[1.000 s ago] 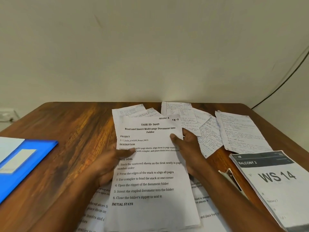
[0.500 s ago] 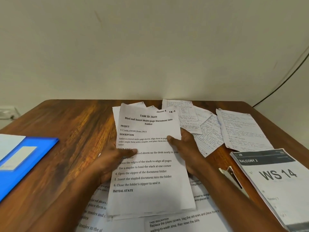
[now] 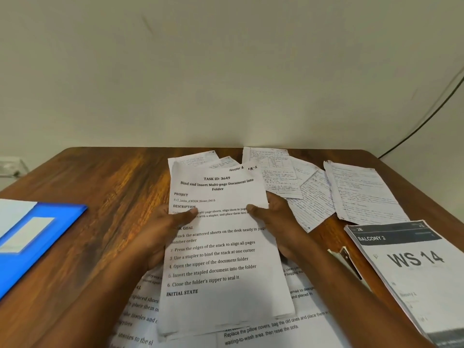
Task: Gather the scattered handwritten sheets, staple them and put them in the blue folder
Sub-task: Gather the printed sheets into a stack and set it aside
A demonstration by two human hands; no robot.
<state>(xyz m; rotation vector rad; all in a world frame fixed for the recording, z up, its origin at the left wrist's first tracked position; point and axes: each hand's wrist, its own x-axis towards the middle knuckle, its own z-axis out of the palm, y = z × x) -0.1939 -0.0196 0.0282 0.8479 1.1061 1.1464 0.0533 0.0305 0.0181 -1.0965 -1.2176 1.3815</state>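
Wooden desk, handwritten sheets fanned, overlapping

folder blue | table brown woodgrain | sheets white, dark handwriting

A home desk: wooden table against a plain wall, strewn with papers.

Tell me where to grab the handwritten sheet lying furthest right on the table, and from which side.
Take the furthest-right handwritten sheet by its near right corner, coming in from the right. That long edge lies on bare table, while its left edge sits close against the overlapping sheets. Both hands, left hand and right hand, grip the printed task sheet.
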